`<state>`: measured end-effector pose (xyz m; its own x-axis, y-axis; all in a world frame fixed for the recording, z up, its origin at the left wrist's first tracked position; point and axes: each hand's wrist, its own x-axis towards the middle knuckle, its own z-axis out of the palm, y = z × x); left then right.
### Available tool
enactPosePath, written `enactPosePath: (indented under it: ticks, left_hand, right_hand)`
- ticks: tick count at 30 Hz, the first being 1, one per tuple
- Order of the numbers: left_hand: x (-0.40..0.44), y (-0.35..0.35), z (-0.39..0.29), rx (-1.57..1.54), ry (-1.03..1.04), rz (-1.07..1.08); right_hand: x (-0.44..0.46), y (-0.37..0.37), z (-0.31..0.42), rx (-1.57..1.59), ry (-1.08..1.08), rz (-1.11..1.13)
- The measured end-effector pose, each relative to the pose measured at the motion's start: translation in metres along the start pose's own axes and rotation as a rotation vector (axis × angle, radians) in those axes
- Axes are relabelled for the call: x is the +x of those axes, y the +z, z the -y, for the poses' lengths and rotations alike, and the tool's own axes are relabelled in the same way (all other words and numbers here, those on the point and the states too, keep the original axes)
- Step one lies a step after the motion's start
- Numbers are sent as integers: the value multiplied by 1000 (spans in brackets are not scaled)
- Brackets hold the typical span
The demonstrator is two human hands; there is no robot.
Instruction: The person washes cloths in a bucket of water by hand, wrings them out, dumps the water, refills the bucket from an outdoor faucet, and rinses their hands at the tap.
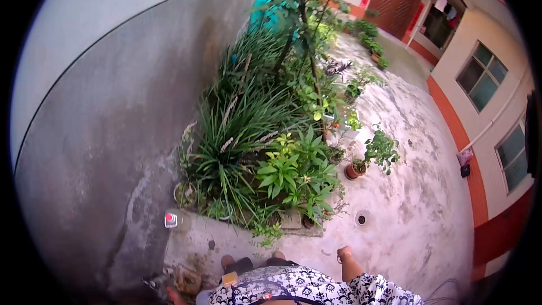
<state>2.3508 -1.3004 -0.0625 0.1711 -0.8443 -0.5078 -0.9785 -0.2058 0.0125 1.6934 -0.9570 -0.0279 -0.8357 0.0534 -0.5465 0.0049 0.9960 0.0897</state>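
My right hand (344, 252) hangs over the pale concrete to the right of my patterned shirt, with a band at the wrist. It is small and foreshortened, so its fingers do not show clearly, and I make out nothing in it. At the bottom left, part of my left hand or forearm (174, 293) shows near a grey object (157, 283) I cannot identify. Beside it is a brown, rough-looking thing (189, 278), also unclear. A small yellow block-like item (230, 278) appears at the shirt's left edge. My feet (227, 261) are below me.
A planted bed (243, 135) with long leaves and a small tree lies ahead. A white bottle with a red cap (170, 220) stands by its left corner. A potted plant (355, 168) and a floor drain (361, 220) are on the right. A grey wall (130, 90) runs along the left.
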Motion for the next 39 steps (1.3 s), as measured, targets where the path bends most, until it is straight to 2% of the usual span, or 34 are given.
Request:
enactPosePath:
  ticks: [1,2,4,5,7,8,12,13,15,17,19,22,26,31,32,36,39]
  left_hand:
    - [17,-11,-13,-20,62,-18]
    - [31,-24,-33,-37,124,-37]
    - [47,-42,-72,-64,258,-50]
    - [50,-49,-89,-74,317,-46]
    - [49,-51,-125,-82,436,-20]
    - [49,-51,-140,-84,485,-4]
    - [40,-43,-180,-62,614,46]
    - [38,-41,-185,-54,625,53]
    - [38,-41,-192,-45,639,71]
    - [39,-40,-192,-39,629,75]
    - [39,-37,-186,-35,613,72]
    - [38,-33,-177,-32,593,81]
    - [45,-27,-167,-36,580,92]
    - [49,-14,-155,-40,576,98]
    - [48,-11,-152,-40,577,99]
    - [52,-4,-139,-47,570,96]
    - [55,5,-119,-23,556,80]
  right_hand:
    - [-36,-10,10,-127,-71,31]
    - [-28,7,8,-86,-67,17]
    - [-12,49,-11,-334,-233,33]
    - [-6,55,-11,-310,-231,26]
    - [6,63,-7,44,70,219]
    - [7,64,-6,390,263,130]
    - [23,64,-6,529,278,102]
    - [23,63,-2,535,270,97]
    - [29,70,1,679,404,104]
    - [51,93,-6,699,383,103]
    - [75,116,-15,953,474,221]
    - [108,137,-28,848,402,277]
    - [42,77,-4,862,362,196]
    - [18,43,14,-269,-254,136]
    - [14,37,17,-275,-260,131]
    - [-26,9,36,-653,-526,145]
    - [-20,12,38,-834,-659,132]
